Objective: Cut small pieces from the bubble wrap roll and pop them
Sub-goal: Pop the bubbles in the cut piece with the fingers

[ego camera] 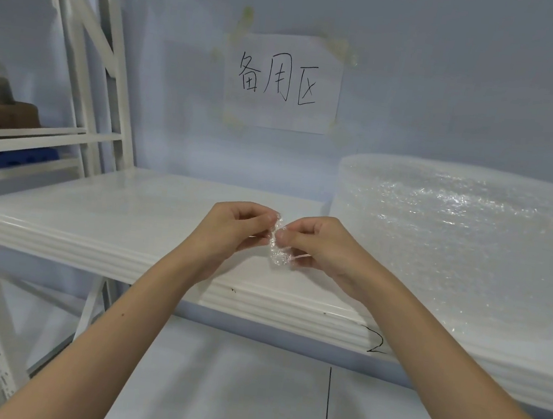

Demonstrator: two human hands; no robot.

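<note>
Above the front edge of a white shelf [102, 210] whose left half lies bare, the left hand [230, 235] and right hand [322, 249] pinch a crumpled, clear bubble wrap piece [277, 252], the glistening bubble wrap roll [464, 244] filling the shelf's right end.

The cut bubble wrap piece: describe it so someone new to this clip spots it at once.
Start at the big roll on the right of the white shelf. Left of it, both hands meet above the shelf's front edge. The piece is the small crumpled clear scrap pinched between the left hand and right hand.
</note>
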